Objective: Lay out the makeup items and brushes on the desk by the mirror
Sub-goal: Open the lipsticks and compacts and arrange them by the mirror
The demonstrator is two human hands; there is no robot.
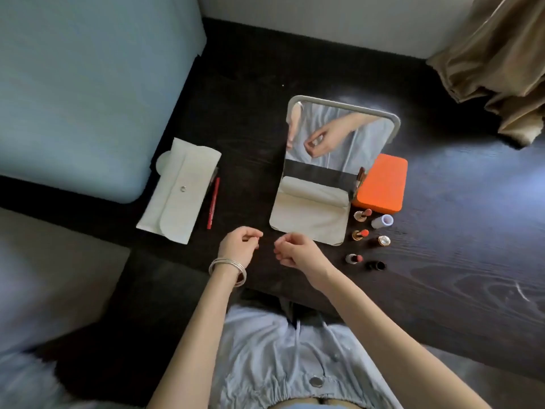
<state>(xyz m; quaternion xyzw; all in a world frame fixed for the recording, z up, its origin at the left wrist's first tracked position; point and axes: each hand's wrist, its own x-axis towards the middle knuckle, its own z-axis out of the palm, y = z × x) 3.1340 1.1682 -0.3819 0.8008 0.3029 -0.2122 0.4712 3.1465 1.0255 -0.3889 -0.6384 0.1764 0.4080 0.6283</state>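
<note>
My left hand [239,242] and right hand [293,251] hover close together over the dark bench [442,261], fingers loosely curled, holding nothing. The mirror [333,143] stands at twelve o'clock from them. Three open lipsticks [360,234] and their caps [383,240] sit at three o'clock beside an orange case [380,184]. A pale pouch [180,187] and red pencil [213,202] lie at ten o'clock.
</note>
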